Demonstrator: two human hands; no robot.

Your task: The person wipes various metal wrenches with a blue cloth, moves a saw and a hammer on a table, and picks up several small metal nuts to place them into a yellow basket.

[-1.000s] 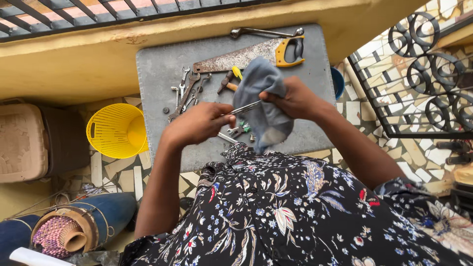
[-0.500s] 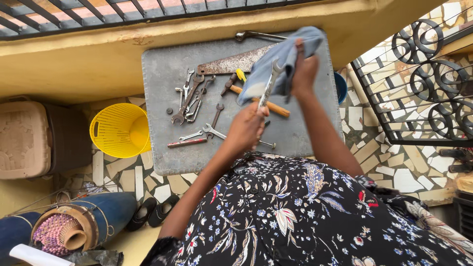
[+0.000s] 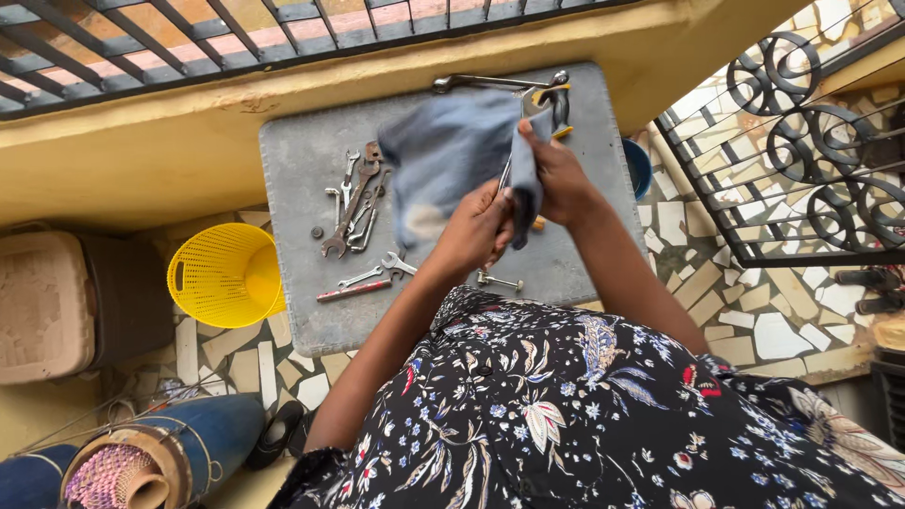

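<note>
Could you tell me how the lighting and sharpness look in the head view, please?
Head view: soft, even daylight with no glare and only faint shadows under the wrenches on the grey table; the blue cloth and both hands, left hand and right hand, are slightly motion-blurred; lines bow near the edges.

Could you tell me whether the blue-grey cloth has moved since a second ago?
Yes. The blue-grey cloth has moved from the grey table's near edge toward its far edge.

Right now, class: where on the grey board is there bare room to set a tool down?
Free: the board left of the spanner pile, and its near left corner below the red tool. Crowded: the middle and far right, under the cloth and both hands.
</note>
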